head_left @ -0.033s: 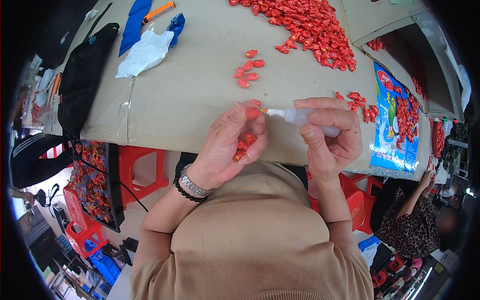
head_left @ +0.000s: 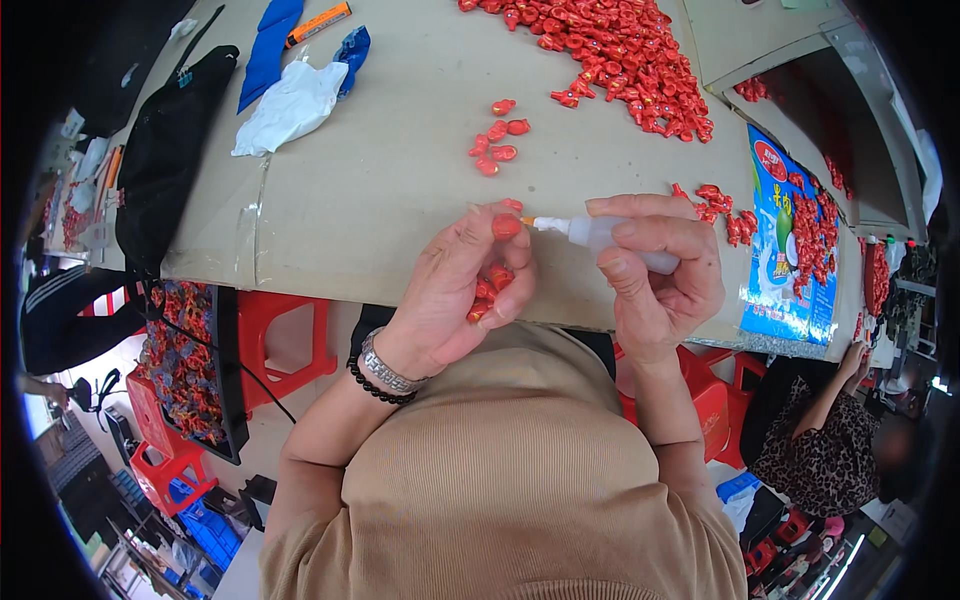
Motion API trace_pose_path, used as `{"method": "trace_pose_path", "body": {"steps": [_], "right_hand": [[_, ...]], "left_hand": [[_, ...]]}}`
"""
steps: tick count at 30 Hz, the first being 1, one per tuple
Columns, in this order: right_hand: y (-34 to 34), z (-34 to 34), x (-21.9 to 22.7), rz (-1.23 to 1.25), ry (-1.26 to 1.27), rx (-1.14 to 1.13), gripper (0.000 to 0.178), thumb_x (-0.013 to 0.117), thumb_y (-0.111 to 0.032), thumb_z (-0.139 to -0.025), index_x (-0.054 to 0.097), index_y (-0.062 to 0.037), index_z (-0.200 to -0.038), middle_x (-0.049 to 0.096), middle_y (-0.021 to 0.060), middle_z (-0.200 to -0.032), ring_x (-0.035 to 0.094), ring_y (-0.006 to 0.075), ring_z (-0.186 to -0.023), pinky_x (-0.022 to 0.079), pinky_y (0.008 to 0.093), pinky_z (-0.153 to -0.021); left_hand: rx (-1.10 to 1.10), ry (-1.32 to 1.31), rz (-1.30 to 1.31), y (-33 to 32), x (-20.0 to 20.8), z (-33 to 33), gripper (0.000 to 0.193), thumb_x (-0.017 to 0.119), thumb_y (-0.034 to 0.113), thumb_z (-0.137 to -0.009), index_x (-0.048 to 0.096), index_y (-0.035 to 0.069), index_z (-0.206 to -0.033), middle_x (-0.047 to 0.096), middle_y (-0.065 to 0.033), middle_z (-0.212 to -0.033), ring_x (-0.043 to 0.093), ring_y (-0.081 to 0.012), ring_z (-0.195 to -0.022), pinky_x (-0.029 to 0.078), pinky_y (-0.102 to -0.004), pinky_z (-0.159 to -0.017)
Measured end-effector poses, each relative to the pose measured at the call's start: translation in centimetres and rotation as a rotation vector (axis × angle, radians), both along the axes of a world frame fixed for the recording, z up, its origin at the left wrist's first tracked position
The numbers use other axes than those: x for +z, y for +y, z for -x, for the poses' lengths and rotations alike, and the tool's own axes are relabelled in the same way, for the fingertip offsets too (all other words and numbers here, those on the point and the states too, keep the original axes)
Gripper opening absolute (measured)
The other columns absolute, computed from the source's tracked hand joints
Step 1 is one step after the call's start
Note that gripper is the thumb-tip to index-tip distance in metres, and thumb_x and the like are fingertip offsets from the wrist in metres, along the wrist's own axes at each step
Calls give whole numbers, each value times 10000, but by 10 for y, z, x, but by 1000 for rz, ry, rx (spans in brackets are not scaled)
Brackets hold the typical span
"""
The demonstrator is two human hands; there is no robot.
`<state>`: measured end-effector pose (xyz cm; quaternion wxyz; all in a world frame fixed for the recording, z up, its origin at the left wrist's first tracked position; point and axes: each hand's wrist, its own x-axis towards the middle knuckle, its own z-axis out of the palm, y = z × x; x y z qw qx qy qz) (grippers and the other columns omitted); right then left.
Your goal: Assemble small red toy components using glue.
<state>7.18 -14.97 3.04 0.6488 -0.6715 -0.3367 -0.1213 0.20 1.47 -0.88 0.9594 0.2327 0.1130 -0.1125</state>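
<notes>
My left hand is closed over the table's near edge, pinching a small rounded red plastic piece between thumb and fingertips. Several more red pieces sit in its curled lower fingers. In my right hand is a translucent white squeeze bottle, held sideways by the thumb and fingers. Its narrow orange-tipped nozzle points left, right at the pinched piece; whether it touches cannot be made out. Ahead of my hands, a small group of red pieces lies on the table.
Farther back is a large heap of red pieces. More rest on a blue printed sheet at the right. A white plastic bag, an orange tube and black cloth lie left. Red stools stand below; another person works at right.
</notes>
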Motion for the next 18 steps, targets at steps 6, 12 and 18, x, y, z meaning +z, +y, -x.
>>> {"method": "trace_pose_path", "body": {"steps": [6, 12, 18], "right_hand": [[0, 0, 0, -11, 16, 8, 153, 697, 15, -775, 611, 15, -902, 676, 171, -920, 618, 195, -812, 496, 258, -634], [-7, -2, 3, -59, 26, 5, 176, 694, 11, -786, 591, 18, -929, 669, 182, -933, 604, 197, -871, 499, 259, -678], [-6, -3, 1, -45, 13, 10, 175, 689, 17, -788, 587, 19, -930, 666, 188, -942, 604, 187, -852, 497, 258, -677]], "left_hand": [[-1, -10, 5, 1, 0, 0, 315, 464, 385, -991, 546, 82, -1019, 564, -44, -793, 468, -122, -516, 304, -225, -396], [19, -61, -58, 4, 1, -3, 321, 491, 384, -975, 549, 70, -1007, 567, -29, -824, 464, -106, -518, 303, -213, -401], [13, -82, -69, 3, 1, -3, 309, 521, 375, -959, 549, 71, -1003, 572, -25, -848, 463, -99, -519, 301, -210, -402]]}}
